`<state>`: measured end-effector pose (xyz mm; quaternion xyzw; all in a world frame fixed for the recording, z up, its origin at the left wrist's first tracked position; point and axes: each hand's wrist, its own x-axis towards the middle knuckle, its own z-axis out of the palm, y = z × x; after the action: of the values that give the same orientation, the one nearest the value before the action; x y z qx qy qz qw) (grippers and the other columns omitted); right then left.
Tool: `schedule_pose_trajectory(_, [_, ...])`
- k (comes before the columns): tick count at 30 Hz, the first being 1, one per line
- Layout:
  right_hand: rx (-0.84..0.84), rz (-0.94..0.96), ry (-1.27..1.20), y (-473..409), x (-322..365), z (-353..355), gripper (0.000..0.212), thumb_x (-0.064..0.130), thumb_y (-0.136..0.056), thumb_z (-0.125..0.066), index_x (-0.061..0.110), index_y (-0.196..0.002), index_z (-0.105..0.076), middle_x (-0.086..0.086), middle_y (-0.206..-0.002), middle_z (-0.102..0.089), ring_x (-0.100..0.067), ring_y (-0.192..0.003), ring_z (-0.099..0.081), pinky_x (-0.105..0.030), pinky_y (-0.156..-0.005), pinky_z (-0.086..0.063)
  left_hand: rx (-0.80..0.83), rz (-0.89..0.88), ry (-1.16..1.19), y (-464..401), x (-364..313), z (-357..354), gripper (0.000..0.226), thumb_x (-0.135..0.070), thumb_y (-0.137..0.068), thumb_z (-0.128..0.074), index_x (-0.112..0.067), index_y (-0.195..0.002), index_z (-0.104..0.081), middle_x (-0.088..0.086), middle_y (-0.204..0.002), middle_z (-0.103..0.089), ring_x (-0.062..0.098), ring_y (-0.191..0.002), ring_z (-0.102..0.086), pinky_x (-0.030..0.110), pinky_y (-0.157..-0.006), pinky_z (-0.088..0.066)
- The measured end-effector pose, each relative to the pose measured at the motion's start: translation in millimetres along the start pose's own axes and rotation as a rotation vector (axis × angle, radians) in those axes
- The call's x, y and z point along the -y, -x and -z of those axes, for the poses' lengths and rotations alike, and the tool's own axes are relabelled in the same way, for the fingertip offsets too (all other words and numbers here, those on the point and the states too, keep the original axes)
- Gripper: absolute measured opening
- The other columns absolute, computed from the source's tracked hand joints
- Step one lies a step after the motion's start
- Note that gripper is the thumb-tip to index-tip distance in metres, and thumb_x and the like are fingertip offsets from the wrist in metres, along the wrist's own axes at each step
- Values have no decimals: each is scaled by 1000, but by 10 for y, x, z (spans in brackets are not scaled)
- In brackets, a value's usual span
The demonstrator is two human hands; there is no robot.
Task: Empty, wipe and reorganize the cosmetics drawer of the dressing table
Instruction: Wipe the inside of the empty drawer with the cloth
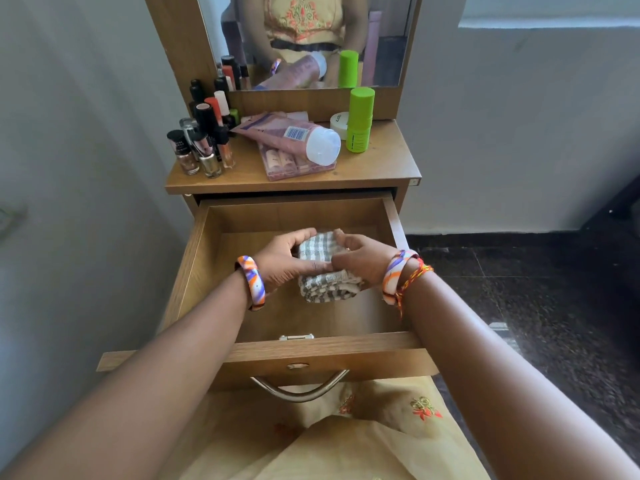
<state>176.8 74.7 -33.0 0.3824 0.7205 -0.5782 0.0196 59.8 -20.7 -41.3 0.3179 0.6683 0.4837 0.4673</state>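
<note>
Cloth (320, 271) in open drawer (221, 271); bottles (204, 140) left, tube (294, 133) center on tabletop (381, 164).

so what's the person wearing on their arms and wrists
Both forearms are bare, with no sleeves in view. The left wrist carries a thick bangle swirled in orange, purple and white. The right wrist has a matching bangle, plus a braided red and yellow thread tied next to it. No rings or watch are visible on the left hand or right hand.

Grey-and-white checked cloth (320, 268), green bottle (360, 121)
</note>
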Motion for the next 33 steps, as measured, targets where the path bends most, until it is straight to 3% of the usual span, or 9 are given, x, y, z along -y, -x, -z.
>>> schedule_pose_trajectory(5, [-8, 161, -251, 186, -72, 402, 69, -1, -80, -57, 24, -141, -37, -15, -131, -51, -30, -106, -61, -45, -94, -50, 185, -26, 1, 118, -246, -69, 64, 6, -79, -63, -28, -131, -47, 3, -107, -64, 14, -94, -64, 27, -72, -58])
schedule_pose_trajectory(8, [-108, 362, -493, 309, 5, 715, 68, -7, -67, -58, 25, -126, -46, -13, -117, -55, -22, -86, -63, -29, -65, -58, 253, -120, -22, 103, -560, -200, 60, 8, -80, -60, -27, -128, -49, 6, -100, -64, 15, -82, -66, 27, -67, -58])
schedule_pose_trajectory(11, [-407, 376, -579, 285, 181, 1008, 55, -12, -76, -59, 19, -120, -49, -8, -101, -59, -15, -71, -62, -21, -46, -53, 162, -267, -124, -22, -863, -398, 57, 10, -79, -62, -14, -130, -49, 1, -102, -61, 9, -85, -63, 18, -70, -57])
schedule_pose_trajectory(15, [-622, 299, -592, 88, 332, 1300, 38, -6, -79, -60, 1, -116, -55, -12, -97, -63, -19, -73, -63, -30, -61, -57, -57, -359, -377, -280, -1084, -611, 49, -4, -78, -71, -10, -125, -57, 6, -119, -64, 12, -96, -63, 23, -89, -51])
schedule_pose_trajectory(19, [-415, 328, -595, -65, 341, 1369, 17, -1, -83, -57, 2, -99, -60, -11, -84, -63, -21, -73, -62, -29, -65, -53, -158, -351, -597, -484, -1149, -714, 35, -17, -80, -71, -11, -114, -65, 6, -112, -68, 19, -101, -65, 30, -91, -51])
schedule_pose_trajectory(22, [-330, 304, -526, -217, 301, 1391, 46, 0, -66, -61, -3, -111, -57, -16, -94, -65, -23, -78, -63, -28, -68, -54, -205, -363, -733, -582, -1144, -743, 32, -23, -82, -67, -8, -110, -66, 10, -110, -68, 24, -103, -64, 31, -88, -51])
schedule_pose_trajectory(25, [-462, 248, -365, -418, 312, 1414, 56, -2, -71, -64, 2, -126, -51, -26, -123, -53, -33, -100, -61, -40, -86, -54, -263, -380, -882, -675, -1137, -751, 33, -23, -84, -63, -9, -114, -62, 11, -115, -64, 26, -103, -60, 28, -81, -46])
schedule_pose_trajectory(27, [-537, 223, -210, -543, 341, 1429, 64, 5, -71, -69, 10, -131, -47, -20, -127, -49, -32, -108, -59, -44, -93, -51, -283, -380, -942, -751, -1141, -757, 36, -22, -84, -62, -8, -117, -59, 13, -118, -59, 29, -105, -57, 28, -80, -45])
schedule_pose_trajectory(33, [-839, 199, -58, -734, 493, 1397, 49, 16, -73, -71, 9, -118, -52, -9, -121, -60, -23, -112, -57, -28, -93, -45, -243, -366, -1025, -845, -1209, -773, 45, -24, -83, -61, -7, -123, -50, 15, -123, -53, 32, -113, -53, 34, -87, -45])
